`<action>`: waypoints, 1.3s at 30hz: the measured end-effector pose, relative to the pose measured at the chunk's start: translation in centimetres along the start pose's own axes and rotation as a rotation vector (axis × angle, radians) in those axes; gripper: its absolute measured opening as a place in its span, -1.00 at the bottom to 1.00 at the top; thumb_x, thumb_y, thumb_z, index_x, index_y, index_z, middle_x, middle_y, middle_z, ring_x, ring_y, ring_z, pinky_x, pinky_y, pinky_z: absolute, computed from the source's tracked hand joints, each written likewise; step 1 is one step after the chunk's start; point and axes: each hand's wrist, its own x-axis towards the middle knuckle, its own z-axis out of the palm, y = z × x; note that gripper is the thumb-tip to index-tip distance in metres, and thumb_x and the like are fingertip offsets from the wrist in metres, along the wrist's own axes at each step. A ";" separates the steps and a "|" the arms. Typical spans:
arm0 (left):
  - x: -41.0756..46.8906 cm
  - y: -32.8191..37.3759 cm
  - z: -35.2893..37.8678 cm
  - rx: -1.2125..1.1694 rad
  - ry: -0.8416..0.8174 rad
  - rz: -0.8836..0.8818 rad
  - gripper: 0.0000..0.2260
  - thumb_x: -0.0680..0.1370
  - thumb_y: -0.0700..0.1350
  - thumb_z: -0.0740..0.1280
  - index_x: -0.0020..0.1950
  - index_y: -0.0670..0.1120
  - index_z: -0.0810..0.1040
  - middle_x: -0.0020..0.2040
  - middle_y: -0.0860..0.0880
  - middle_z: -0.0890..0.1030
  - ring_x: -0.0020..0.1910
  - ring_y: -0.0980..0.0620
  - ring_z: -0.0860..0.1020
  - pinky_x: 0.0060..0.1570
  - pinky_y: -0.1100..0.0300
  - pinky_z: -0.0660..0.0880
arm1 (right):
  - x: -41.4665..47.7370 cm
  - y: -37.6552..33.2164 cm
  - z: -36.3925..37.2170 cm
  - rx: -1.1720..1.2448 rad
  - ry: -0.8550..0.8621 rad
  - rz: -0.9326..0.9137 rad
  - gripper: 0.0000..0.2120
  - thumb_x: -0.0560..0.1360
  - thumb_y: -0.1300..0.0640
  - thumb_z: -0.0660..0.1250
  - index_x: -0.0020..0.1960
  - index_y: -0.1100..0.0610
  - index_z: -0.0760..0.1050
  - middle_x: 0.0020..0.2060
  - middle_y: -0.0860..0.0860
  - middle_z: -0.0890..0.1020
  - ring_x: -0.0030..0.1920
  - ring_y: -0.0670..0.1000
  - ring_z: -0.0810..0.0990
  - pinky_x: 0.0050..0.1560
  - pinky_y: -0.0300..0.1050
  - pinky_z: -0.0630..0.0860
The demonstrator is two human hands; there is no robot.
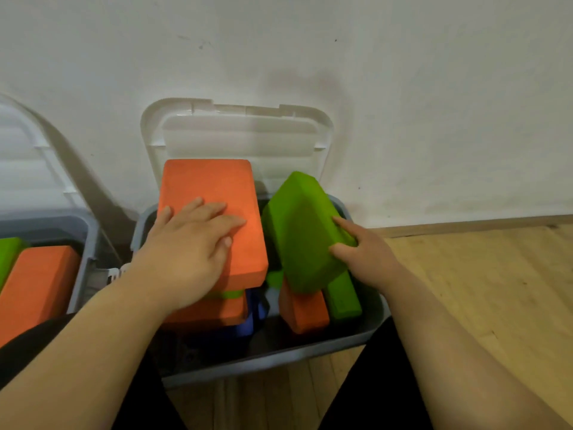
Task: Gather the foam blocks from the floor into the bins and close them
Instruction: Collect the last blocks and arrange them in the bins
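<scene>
left hand flat on orange rectangular foam block; right hand grips tilted green foam block. likely light, compressible: grasp across edges.

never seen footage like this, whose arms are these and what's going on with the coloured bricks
No machine here: one picture, from a camera on a person's head, looking down at their own bare arms. The left hand lies flat on an orange block atop the pile in a grey bin. The right hand grips a tilted green block. Other blocks sit beneath. The clear lid stands open against the wall. A second bin with blocks shows at the left, on a wooden floor.
</scene>
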 end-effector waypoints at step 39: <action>-0.2 1.0 0.9 0.105 0.079 -0.042 -0.36 0.49 0.48 -0.05 0.49 0.26 0.28 0.56 0.09 0.28 0.61 -0.07 0.15 0.54 -0.26 0.03 | 3.7 -2.7 1.5 -0.472 0.262 -0.070 -0.11 0.55 -0.14 0.34 0.64 -0.27 -0.21 0.50 0.17 0.19 0.25 0.35 0.50 0.22 0.17 0.47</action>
